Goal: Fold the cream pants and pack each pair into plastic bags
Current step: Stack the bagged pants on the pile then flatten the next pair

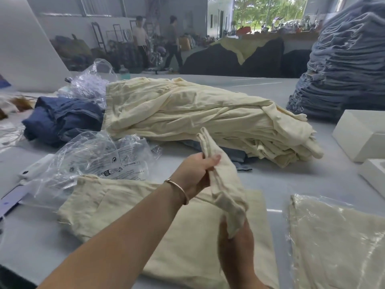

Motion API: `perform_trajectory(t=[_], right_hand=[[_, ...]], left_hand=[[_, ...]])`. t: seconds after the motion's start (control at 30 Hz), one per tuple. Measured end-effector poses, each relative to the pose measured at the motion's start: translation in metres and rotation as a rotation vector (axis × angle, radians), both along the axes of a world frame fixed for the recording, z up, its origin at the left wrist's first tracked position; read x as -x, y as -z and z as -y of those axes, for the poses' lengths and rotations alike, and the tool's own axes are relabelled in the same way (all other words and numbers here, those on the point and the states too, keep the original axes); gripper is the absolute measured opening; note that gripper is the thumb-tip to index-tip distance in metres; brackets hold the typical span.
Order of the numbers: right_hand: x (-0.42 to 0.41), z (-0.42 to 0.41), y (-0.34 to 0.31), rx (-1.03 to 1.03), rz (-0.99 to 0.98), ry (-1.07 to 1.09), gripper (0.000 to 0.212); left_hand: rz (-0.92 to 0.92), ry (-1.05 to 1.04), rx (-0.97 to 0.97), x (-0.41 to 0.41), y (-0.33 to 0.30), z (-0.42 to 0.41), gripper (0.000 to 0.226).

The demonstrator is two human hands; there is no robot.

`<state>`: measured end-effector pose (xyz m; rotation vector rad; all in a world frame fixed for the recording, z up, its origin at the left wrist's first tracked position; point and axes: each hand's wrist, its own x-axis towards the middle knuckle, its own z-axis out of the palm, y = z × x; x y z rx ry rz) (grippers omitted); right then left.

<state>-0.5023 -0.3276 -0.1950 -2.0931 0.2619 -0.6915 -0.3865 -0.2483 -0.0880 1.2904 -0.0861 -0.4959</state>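
**Straightening the cloth strip over the half-folded pants**

Both hands work a narrow cream strip (224,184), probably a waist tie or belt, though the frame does not settle that. It is held up above the pants (129,213), which lie flat on the table (291,176) with the waist toward the left.

The left hand (195,174) is clamped on the strip's upper part: thumb on the near face, fingers curled behind, and the strip's tip stands free above the thumb. The right hand (235,245) takes the lower end from beneath. The cloth drapes over the tops of its fingers, which seem closed on it, though the grip itself is hidden.

To do this well, I judge the strip should be drawn taut between the two hands, smoothed of twists, then laid or tucked flat on the pants so it makes no lump in the bag. The pull should stay gentle so the fold under it is not dragged askew.

Just right of the pants lies a bagged pair (337,243), already in plastic. An empty bag (100,161) lies crumpled just beyond the pants' waist. Behind the pants, farther up the table, the pile (198,113) of unfolded cream pants waits, so much of the job remains.
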Motion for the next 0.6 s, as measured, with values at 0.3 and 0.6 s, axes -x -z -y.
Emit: perform_trajectory(t=[0.3,0.6], right_hand=[[0.058,0.148,-0.015,-0.03,0.07,0.383,0.062],[0.108,0.219,-0.007,0.045,-0.117,0.66,0.074]], left_hand=[[-0.353,0.483,0.268,0.02,0.005,0.151,0.032],[-0.563,0.476,0.409,0.069,0.043,0.244,0.046]])
